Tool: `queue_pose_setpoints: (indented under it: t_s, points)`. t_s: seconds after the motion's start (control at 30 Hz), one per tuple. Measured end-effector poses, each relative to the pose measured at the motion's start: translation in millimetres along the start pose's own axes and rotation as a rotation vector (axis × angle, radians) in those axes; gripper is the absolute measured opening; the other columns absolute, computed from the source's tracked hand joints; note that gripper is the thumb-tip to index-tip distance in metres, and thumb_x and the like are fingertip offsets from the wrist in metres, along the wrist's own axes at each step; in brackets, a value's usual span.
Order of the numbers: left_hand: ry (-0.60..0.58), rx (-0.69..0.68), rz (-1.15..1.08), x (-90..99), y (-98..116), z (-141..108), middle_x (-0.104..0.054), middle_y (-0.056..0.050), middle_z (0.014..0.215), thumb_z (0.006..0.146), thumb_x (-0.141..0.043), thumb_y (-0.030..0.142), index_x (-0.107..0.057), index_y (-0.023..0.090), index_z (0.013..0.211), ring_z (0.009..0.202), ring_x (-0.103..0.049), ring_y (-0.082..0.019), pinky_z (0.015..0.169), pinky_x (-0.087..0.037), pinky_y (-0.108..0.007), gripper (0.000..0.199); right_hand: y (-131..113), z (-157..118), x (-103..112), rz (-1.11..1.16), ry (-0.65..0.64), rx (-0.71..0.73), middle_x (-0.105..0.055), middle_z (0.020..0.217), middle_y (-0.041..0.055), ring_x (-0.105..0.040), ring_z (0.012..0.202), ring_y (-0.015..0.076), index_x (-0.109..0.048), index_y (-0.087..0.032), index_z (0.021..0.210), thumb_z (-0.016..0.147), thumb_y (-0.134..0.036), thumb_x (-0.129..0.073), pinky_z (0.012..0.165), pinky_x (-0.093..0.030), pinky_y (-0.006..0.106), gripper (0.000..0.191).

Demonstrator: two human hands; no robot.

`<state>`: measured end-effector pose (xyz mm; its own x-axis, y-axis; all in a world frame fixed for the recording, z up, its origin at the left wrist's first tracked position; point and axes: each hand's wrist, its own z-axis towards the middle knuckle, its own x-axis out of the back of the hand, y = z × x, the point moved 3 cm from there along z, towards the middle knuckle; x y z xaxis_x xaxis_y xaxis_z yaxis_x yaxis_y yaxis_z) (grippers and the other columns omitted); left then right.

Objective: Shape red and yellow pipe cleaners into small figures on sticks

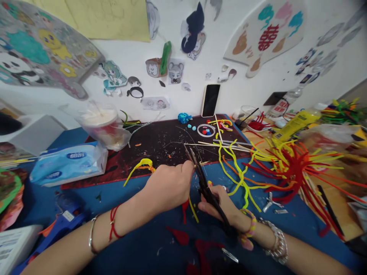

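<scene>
My left hand (172, 184) is closed, its thumb and fingers pinched together; what they hold is mostly hidden. A pale stick tip (204, 163) shows just beyond the fingertips. Black-handled scissors (207, 191) are gripped in my right hand (219, 204), their narrow blades slightly apart and pointing up past the left fingertips. Behind the left hand curves a yellow and orange pipe cleaner (139, 168). Red fuzzy strips (181, 236) and a yellow strand (194, 211) lie below it on the blue table surface (137, 244).
Many red, orange and yellow pipe cleaners (296, 164) spread across the right side. A tissue pack (70, 162), a bagged drink cup (103, 126) and a blue glue gun (64, 219) are at left. A phone (211, 100) leans on the wall behind a dark mat (160, 135).
</scene>
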<state>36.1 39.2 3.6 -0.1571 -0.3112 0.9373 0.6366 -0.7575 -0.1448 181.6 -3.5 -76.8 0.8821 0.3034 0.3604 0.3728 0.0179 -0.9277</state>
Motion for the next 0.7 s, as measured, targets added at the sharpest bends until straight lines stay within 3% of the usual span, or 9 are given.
queue_pose_setpoints:
  t_s: [0.13, 0.3, 0.47, 0.7]
  points:
    - [-0.01, -0.005, -0.025, -0.6, 4.6, -1.0, -0.052, -0.002, 0.051, 0.082, -0.03, 0.011, -0.046, 0.013, 0.08, 0.042, -0.054, -0.018, 0.033, -0.031, -0.024, 0.017, 2.6, -1.8, -2.1, 0.021, -0.051, 0.007, -0.042, 0.055, -0.0035, -0.036, 0.049, 0.0085, -0.047, -0.016, 0.064, 0.068, -0.045, -0.063, 0.045, -0.031, 0.021, 0.033]
    - [-0.002, -0.103, 0.008, 4.8, 26.2, -8.9, -0.053, -0.002, 0.057, 0.078, -0.035, 0.009, -0.043, 0.015, 0.078, 0.043, -0.053, -0.019, 0.032, -0.035, -0.026, 0.01, -2.6, -9.4, -5.6, 0.019, -0.083, 0.166, -0.048, 0.069, -0.0009, -0.043, 0.058, 0.0122, -0.049, -0.017, 0.081, 0.067, -0.041, -0.064, 0.058, -0.042, 0.026, 0.031]
    - [-0.033, -0.09, 0.106, 7.4, 36.1, -14.1, -0.051, -0.002, 0.056, 0.083, -0.035, 0.014, -0.042, 0.016, 0.078, 0.043, -0.053, -0.019, 0.032, -0.036, -0.026, 0.01, -12.6, -11.7, -4.8, 0.041, -0.061, 0.321, -0.054, 0.085, 0.0036, -0.05, 0.078, 0.0185, -0.051, -0.018, 0.09, 0.068, -0.042, -0.062, 0.075, -0.044, 0.031, 0.035]
    - [-0.025, -0.101, 0.128, 3.4, 27.3, -8.6, -0.051, -0.002, 0.055, 0.079, -0.033, 0.009, -0.044, 0.015, 0.079, 0.042, -0.052, -0.018, 0.032, -0.032, -0.025, 0.013, 0.2, -5.3, -4.2, -0.078, -0.022, 0.194, -0.053, 0.066, 0.0, -0.046, 0.057, 0.0121, -0.052, -0.016, 0.078, 0.069, -0.042, -0.06, 0.054, -0.041, 0.024, 0.029]
